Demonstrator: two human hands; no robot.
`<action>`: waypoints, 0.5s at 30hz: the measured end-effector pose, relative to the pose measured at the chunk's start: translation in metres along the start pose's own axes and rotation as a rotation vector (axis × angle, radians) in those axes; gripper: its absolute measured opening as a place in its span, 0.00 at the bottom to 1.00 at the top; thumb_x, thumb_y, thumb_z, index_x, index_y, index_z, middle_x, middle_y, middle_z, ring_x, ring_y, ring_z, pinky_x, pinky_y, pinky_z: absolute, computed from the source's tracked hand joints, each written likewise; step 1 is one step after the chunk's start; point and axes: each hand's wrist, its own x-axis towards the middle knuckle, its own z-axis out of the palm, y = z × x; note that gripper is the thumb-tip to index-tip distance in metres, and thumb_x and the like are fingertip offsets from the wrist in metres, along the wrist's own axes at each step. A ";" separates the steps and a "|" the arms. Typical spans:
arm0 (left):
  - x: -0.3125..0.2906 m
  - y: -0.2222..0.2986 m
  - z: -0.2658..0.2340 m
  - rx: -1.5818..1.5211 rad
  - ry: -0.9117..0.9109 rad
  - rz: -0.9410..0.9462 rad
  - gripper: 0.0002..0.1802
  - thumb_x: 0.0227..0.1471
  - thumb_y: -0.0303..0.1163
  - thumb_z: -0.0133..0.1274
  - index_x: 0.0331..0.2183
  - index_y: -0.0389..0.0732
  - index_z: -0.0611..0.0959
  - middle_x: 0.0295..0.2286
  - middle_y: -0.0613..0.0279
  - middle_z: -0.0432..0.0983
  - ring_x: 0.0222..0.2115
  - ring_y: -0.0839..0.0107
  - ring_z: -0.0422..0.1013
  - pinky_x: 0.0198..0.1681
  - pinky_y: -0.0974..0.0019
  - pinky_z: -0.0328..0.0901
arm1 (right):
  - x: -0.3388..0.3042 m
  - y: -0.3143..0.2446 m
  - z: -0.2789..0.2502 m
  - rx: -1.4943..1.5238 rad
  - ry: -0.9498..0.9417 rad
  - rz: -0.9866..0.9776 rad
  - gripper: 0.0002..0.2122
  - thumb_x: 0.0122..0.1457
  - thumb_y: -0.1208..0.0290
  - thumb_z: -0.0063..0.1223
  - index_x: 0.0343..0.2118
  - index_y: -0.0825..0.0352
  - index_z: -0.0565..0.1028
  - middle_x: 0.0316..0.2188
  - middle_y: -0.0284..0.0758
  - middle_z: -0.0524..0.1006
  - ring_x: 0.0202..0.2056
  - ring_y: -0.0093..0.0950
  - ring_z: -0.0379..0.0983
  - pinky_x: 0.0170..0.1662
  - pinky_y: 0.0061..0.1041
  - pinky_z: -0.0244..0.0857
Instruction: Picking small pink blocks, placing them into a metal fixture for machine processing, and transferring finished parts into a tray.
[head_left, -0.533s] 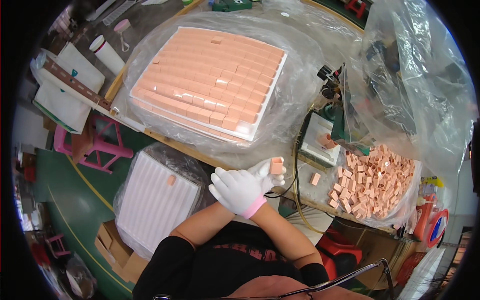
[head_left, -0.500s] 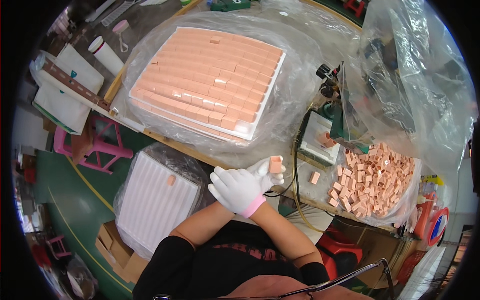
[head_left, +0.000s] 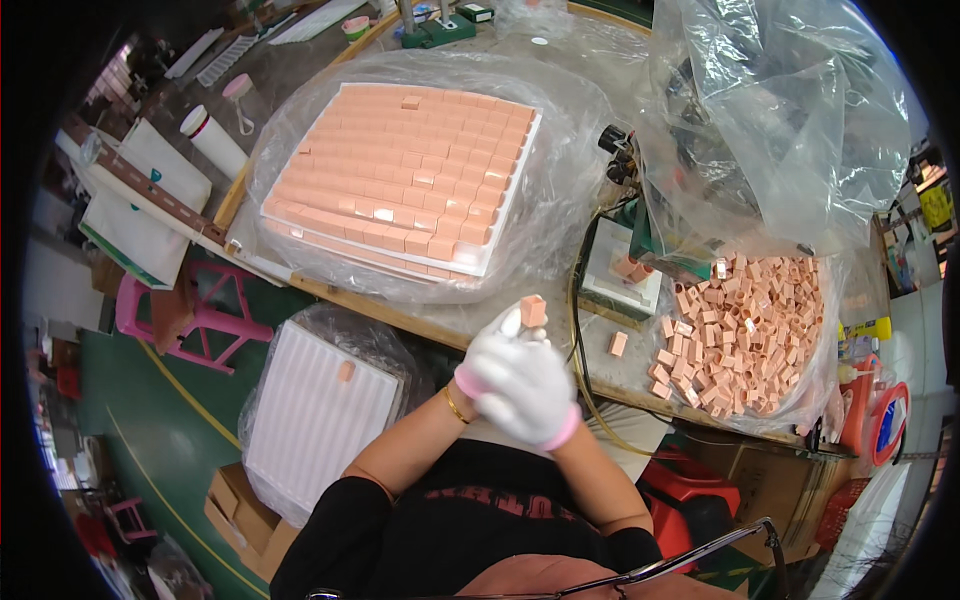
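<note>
Your two white-gloved hands meet at the near edge of the bench. Your right hand [head_left: 530, 395] overlaps your left hand [head_left: 487, 352]. Gloved fingers [head_left: 512, 322] pinch a small pink block [head_left: 533, 310] upright; which hand's fingers, you cannot tell. A tray of pink blocks [head_left: 400, 180] sits beyond; a loose pile of blocks [head_left: 745, 335] lies toward the right edge.

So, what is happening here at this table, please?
A person in white gloves holds one small pink block up at the fingertips, both hands pressed together at the bench edge. A white tray packed with rows of the same blocks lies ahead inside a clear bag. To the right a loose pile of blocks sits in another bag, beside a small green fixture. An almost empty white tray rests lower left.
</note>
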 end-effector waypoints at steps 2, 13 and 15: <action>-0.001 -0.001 0.013 -0.052 -0.035 0.113 0.23 0.59 0.36 0.45 0.53 0.36 0.66 0.42 0.58 0.71 0.39 0.68 0.71 0.46 0.62 0.68 | -0.027 0.010 -0.034 -0.163 0.091 0.166 0.17 0.44 0.70 0.55 0.40 0.67 0.74 0.41 0.40 0.75 0.38 0.37 0.72 0.40 0.33 0.64; -0.030 0.036 0.026 -0.055 0.092 0.269 0.20 0.59 0.33 0.45 0.51 0.37 0.68 0.40 0.57 0.73 0.41 0.62 0.72 0.48 0.56 0.68 | -0.133 0.082 -0.064 -0.131 0.456 0.646 0.14 0.63 0.74 0.36 0.45 0.76 0.70 0.46 0.44 0.71 0.45 0.33 0.69 0.47 0.28 0.65; -0.034 0.035 0.022 -0.053 0.045 0.256 0.17 0.59 0.36 0.45 0.48 0.39 0.71 0.40 0.57 0.74 0.40 0.64 0.73 0.48 0.58 0.68 | -0.134 0.085 -0.061 -0.106 0.451 0.701 0.13 0.63 0.74 0.37 0.45 0.75 0.70 0.44 0.43 0.71 0.40 0.29 0.70 0.45 0.26 0.65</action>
